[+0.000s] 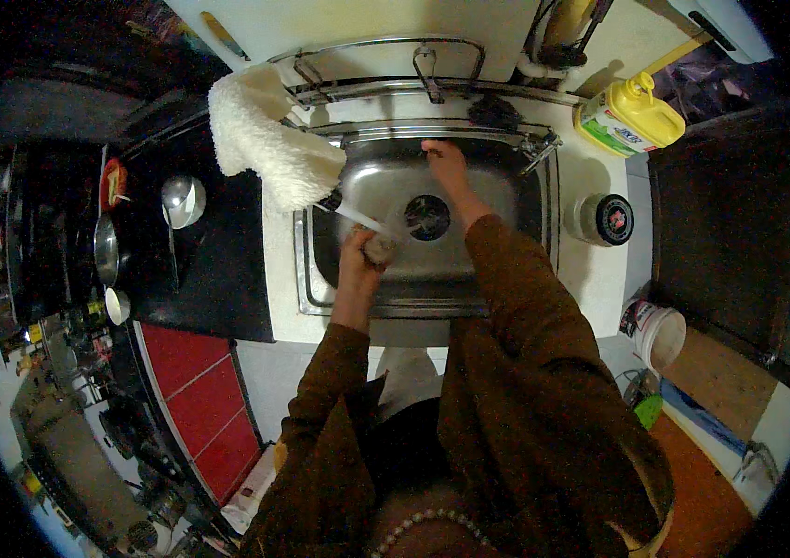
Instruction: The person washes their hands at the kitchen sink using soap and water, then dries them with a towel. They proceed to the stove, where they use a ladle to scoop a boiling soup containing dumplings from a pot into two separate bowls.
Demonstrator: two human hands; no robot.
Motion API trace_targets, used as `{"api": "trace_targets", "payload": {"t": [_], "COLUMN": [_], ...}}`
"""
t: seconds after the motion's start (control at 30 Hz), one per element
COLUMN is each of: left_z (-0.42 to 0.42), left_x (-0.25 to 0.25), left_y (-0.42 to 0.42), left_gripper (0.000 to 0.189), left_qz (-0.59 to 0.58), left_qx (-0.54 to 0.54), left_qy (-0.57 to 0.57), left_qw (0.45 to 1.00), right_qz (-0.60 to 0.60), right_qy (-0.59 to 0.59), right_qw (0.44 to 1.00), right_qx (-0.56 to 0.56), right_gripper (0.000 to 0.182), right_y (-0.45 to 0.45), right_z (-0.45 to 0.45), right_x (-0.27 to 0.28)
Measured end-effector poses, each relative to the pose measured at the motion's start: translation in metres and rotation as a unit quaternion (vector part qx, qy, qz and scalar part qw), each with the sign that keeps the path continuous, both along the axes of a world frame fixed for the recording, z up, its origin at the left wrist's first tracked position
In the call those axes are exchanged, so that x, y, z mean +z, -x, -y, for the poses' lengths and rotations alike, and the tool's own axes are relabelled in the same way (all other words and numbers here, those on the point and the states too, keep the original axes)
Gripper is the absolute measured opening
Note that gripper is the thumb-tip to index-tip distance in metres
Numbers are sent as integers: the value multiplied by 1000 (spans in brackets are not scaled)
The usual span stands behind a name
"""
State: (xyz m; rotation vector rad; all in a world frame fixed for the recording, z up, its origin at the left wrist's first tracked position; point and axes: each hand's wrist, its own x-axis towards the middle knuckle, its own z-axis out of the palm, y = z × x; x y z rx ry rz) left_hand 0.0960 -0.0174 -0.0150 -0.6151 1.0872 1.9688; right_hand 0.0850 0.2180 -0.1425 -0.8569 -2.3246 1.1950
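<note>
My left hand holds a small, roundish, pale object over the near left part of a stainless steel sink. Blur hides what that object is. A whitish streak, either a spout or running water, slants down to it from a dark nozzle under a fluffy white towel. My right hand reaches across the basin to its far wall, past the dark drain. Its fingers are bent near the rim, and whether they grip anything is unclear.
A chrome rack runs behind the sink, with a dark scrubber nearby. To the right stand a yellow detergent jug and a black-lidded jar. Leftward, a ladle and bowl rest on the black counter.
</note>
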Motion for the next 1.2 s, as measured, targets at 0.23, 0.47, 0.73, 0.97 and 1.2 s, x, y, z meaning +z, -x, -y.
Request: {"api": "trace_targets", "payload": {"t": [0.23, 0.47, 0.73, 0.97, 1.2], "left_z": [-7, -41, -17, -17, -21], "left_x": [-8, 10, -15, 1, 5], "left_y": [3, -10, 14, -52, -15], "left_gripper": [30, 27, 20, 43, 45], "left_qz": [-89, -442, -579, -566, -359], "left_qx": [-18, -79, -132, -228, -105], "left_qy": [55, 224, 324, 313, 242], "left_qw": [994, 865, 736, 728, 895], "right_qz": [161, -171, -184, -102, -124], "right_qy": [259, 767, 771, 806, 762], "right_qw": [948, 618, 604, 572, 616], "right_qx": [92, 7, -84, -111, -157], "right_gripper": [37, 41, 28, 26, 36], "right_y": [-39, -62, -78, -83, -81], "right_z": [23, 99, 159, 126, 156], "right_x": [36, 66, 130, 106, 170]}}
